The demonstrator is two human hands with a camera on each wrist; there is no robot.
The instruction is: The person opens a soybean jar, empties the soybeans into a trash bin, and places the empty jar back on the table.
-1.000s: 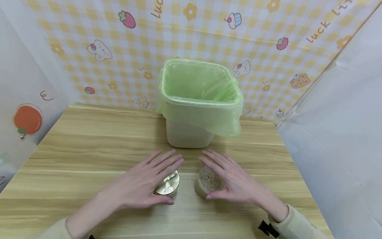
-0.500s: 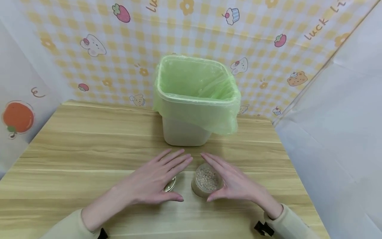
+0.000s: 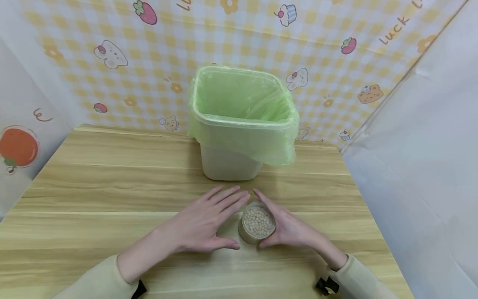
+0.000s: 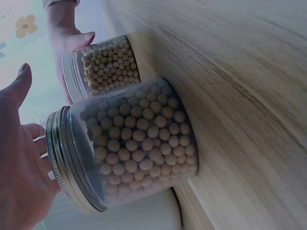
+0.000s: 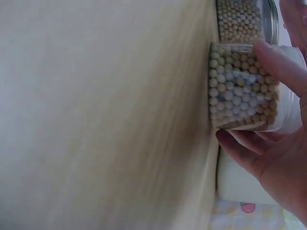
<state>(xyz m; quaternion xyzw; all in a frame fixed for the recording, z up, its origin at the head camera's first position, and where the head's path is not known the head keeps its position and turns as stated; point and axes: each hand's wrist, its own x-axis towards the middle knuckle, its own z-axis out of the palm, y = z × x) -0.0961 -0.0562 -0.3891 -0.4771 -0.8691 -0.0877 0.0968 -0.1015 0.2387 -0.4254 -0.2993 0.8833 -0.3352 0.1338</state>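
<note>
My right hand point(image 3: 289, 228) grips the open jar point(image 3: 257, 222) of beads, thumb and fingers curled round its wall. My left hand point(image 3: 203, 222) hovers flat, fingers straight, over the lidded jar point(image 4: 127, 143) just beside it. Both jars stand on the table point(image 3: 93, 187), near the bin point(image 3: 240, 124).

The checked backdrop point(image 3: 112, 91) behind the desk shows part of the word "Luck" near its top right corner point(image 3: 397, 27), and clipped letters at its top edge.

green bin liner point(image 3: 242, 104), yellow checked backdrop point(image 3: 112, 25).
</note>
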